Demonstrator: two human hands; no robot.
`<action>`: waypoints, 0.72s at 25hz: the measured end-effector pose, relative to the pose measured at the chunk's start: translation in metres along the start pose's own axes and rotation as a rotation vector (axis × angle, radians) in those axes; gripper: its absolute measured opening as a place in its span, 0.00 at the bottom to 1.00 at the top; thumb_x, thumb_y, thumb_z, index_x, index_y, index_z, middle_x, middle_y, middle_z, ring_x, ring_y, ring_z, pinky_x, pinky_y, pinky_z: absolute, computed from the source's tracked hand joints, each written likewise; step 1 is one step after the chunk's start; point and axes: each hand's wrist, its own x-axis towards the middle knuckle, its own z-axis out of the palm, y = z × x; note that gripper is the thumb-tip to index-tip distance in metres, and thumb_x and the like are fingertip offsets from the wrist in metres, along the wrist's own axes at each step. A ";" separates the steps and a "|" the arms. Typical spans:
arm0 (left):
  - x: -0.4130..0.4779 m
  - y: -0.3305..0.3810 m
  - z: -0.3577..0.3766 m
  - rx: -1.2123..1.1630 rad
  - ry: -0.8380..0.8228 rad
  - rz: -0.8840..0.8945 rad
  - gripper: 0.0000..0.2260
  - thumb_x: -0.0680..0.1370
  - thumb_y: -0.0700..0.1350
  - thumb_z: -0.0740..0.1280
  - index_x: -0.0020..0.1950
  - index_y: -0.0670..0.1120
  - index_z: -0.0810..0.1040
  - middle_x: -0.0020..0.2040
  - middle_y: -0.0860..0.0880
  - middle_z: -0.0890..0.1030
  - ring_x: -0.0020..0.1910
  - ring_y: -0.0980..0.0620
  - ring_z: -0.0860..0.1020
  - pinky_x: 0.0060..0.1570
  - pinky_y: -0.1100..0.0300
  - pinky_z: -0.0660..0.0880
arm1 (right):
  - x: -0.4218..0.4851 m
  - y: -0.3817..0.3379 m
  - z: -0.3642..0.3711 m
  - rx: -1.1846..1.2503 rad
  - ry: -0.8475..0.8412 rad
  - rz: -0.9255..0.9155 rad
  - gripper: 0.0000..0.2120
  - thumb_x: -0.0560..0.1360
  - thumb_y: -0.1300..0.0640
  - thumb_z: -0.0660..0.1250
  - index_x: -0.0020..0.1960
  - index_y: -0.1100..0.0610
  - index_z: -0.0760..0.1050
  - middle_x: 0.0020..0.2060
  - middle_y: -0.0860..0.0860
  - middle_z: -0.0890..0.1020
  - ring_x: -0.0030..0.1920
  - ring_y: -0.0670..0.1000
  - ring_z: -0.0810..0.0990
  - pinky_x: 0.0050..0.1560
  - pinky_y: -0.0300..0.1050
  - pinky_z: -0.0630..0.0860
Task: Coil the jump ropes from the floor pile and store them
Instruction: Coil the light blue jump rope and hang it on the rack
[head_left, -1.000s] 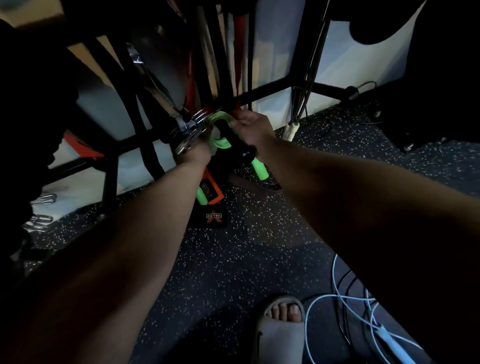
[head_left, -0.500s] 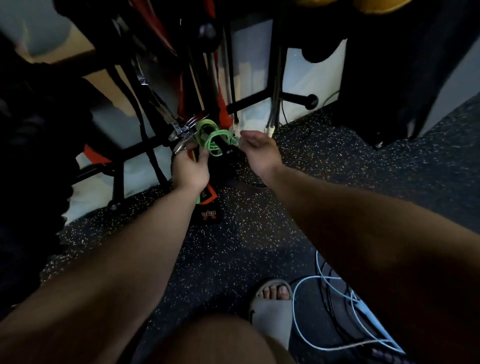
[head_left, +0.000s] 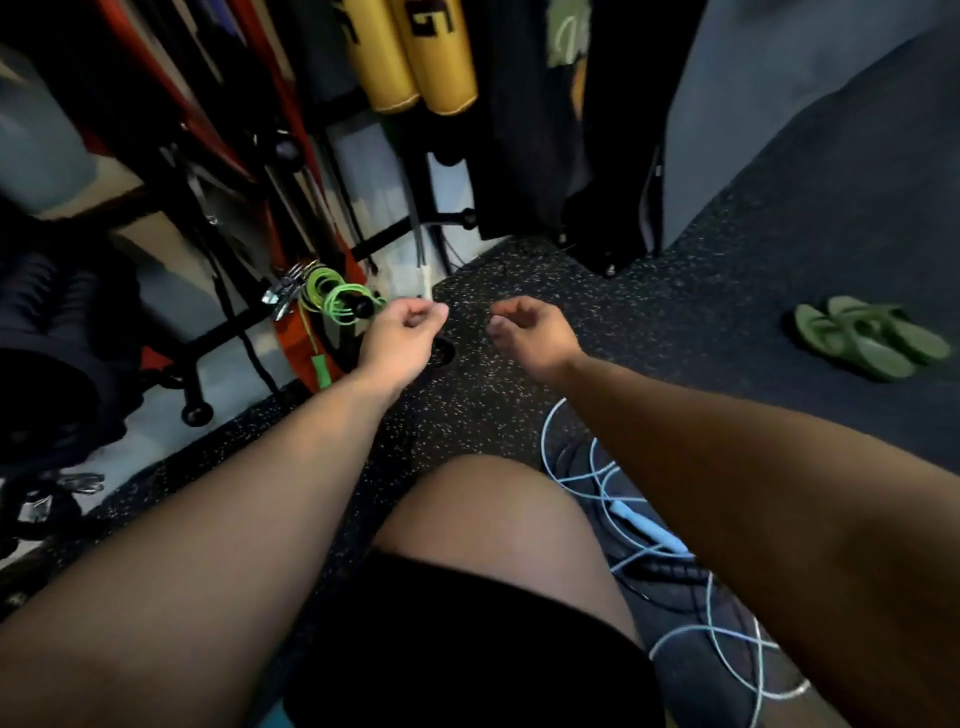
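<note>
Coiled in several loops and hung low on the black rack (head_left: 384, 240): the green rope (head_left: 332, 299), above the floor's far-left edge by the wall. Below the coil, on a single strand, a dangling green handle (head_left: 320, 370), in front of an orange strap (head_left: 291, 345). Just left of the coil, a cluster of metal clips (head_left: 280, 299); touching the rope or not, impossible to tell.

Just right of the coil, the left hand (head_left: 402, 335): fingers loosely curled, thumb near the fingertips, gripping nothing, close to the rope but apart from it. Further right, the right hand (head_left: 535, 330), well clear of the green rope, fingers slack and bent, likewise empty. Both held above the speckled floor (head_left: 519, 415), with a gap between them.

Toward the floor's near-right corner, under the right forearm, the blue rope (head_left: 543, 441), sprawled in loose uncoiled loops, with a pale blue handle (head_left: 662, 535) lying among them. In the same pile, a black rope (head_left: 665, 571), partly hidden by the arm.

At bottom centre, a bare knee (head_left: 488, 519) and black shorts (head_left: 467, 649). Near the floor's right edge, a pair of green sandals (head_left: 872, 335), well apart from the ropes. High on the rack, two yellow pads (head_left: 415, 57) hanging side by side.
</note>
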 end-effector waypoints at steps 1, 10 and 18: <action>-0.009 0.011 0.010 0.015 -0.042 0.031 0.09 0.78 0.54 0.71 0.52 0.51 0.82 0.46 0.55 0.82 0.46 0.55 0.79 0.47 0.62 0.74 | -0.014 0.001 -0.016 -0.041 0.014 -0.010 0.02 0.76 0.54 0.69 0.49 0.49 0.79 0.42 0.49 0.84 0.42 0.50 0.82 0.51 0.54 0.81; -0.071 0.136 0.086 0.436 -0.498 0.355 0.10 0.78 0.56 0.71 0.52 0.51 0.82 0.44 0.54 0.81 0.43 0.55 0.77 0.44 0.61 0.72 | -0.129 0.021 -0.160 -0.318 0.193 0.006 0.03 0.76 0.53 0.70 0.50 0.47 0.79 0.40 0.46 0.84 0.40 0.46 0.82 0.51 0.48 0.80; -0.126 0.144 0.201 0.454 -0.642 0.403 0.11 0.77 0.57 0.71 0.51 0.50 0.83 0.40 0.56 0.81 0.42 0.54 0.78 0.45 0.61 0.71 | -0.198 0.070 -0.235 -0.302 0.370 0.140 0.04 0.76 0.54 0.71 0.50 0.50 0.80 0.41 0.51 0.85 0.41 0.50 0.83 0.51 0.49 0.81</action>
